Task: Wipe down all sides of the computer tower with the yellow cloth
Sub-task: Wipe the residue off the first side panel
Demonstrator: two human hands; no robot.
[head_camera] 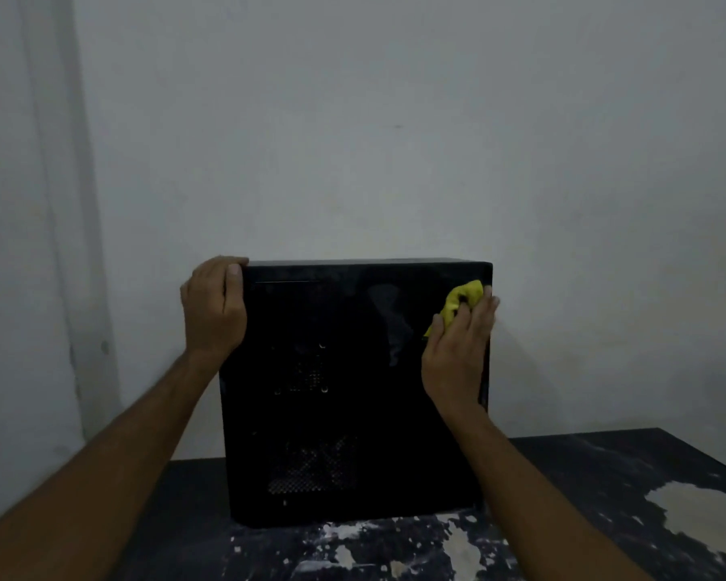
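Note:
The black computer tower (pixel 344 413) stands upright on the table, its broad side panel with two mesh vents facing me. My left hand (pixel 214 308) grips the tower's top left corner, thumb on the near face and fingers curled over the top edge. My right hand (pixel 457 350) presses the bunched yellow cloth (pixel 462 304) against the side panel near its top right corner, fingers lying over the cloth. Most of the cloth is hidden under that hand.
The dark table (pixel 604 475) has worn, flaking paint with pale patches, the largest at the right. A plain grey wall (pixel 395 119) rises close behind the tower. The table's left edge lies near the wall corner.

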